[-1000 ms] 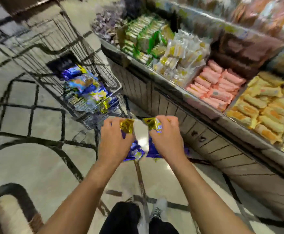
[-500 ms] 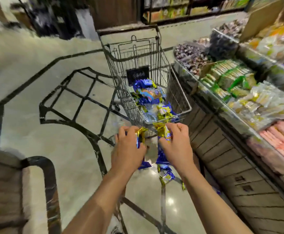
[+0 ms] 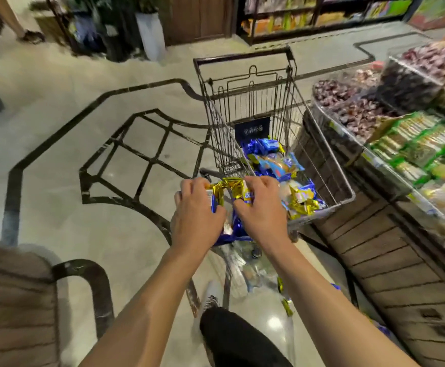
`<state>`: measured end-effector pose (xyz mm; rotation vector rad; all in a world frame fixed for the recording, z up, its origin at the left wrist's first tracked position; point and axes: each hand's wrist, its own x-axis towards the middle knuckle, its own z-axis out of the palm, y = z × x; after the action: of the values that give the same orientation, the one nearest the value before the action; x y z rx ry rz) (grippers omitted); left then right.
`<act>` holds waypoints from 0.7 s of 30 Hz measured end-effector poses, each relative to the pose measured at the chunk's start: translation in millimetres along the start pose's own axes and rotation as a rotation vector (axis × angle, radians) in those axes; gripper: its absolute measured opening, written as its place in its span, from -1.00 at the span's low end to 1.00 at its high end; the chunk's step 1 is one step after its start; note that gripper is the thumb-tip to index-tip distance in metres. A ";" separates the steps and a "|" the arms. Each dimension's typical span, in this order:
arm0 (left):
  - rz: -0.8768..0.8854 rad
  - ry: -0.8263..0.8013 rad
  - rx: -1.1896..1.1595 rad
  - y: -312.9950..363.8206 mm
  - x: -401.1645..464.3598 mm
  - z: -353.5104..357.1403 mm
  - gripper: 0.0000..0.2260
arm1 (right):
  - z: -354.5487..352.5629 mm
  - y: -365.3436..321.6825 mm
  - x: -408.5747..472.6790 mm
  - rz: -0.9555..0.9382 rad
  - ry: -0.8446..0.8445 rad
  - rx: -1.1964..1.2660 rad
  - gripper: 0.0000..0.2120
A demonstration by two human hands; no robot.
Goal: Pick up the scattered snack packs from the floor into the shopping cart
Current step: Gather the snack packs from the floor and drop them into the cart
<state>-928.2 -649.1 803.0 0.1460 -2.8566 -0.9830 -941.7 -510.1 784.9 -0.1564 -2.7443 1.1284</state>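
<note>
- while both hands are hovering at the near rim of the shopping cart (image 3: 322, 165), the left hand (image 3: 197, 218) is clutching a blue-and-gold snack pack (image 3: 216, 194).
- the right hand (image 3: 262, 207) is gripping another pack (image 3: 238, 189).
- more packs (image 3: 274, 160) are lying inside the cart.

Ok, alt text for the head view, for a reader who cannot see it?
Both hands, left hand and right hand, grip blue-and-gold snack packs at the near rim of a wire shopping cart already holding similar packs. A snack display stands to the right.
</note>
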 end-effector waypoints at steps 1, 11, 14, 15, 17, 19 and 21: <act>0.009 0.000 0.009 -4.2 19.2 0.3 -0.56 | 9.1 -3.1 16.2 0.002 0.007 0.019 -0.56; 0.024 -0.020 0.081 -15.4 198.9 3.3 -0.54 | 69.8 -36.7 178.8 0.042 0.018 0.086 -0.54; 0.055 -0.051 0.075 -12.3 245.0 14.0 -0.57 | 77.6 -34.1 216.7 0.067 0.040 0.095 -0.52; 0.072 -0.069 0.072 -10.7 260.6 19.3 -0.57 | 80.5 -30.9 228.9 0.085 0.058 0.106 -0.52; 0.100 -0.118 0.058 -8.6 291.5 33.1 -0.58 | 86.6 -22.8 251.3 0.128 0.099 0.133 -0.53; 0.139 -0.175 0.048 -3.4 323.1 48.2 -0.58 | 91.7 -13.8 272.9 0.179 0.142 0.139 -0.55; 0.189 -0.236 0.045 4.8 355.3 67.0 -0.58 | 92.7 -3.3 296.5 0.241 0.188 0.120 -0.55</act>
<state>-1289.1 -650.5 781.6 -0.2489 -3.0318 -0.9559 -1250.6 -528.5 756.9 -0.5603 -2.5342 1.2613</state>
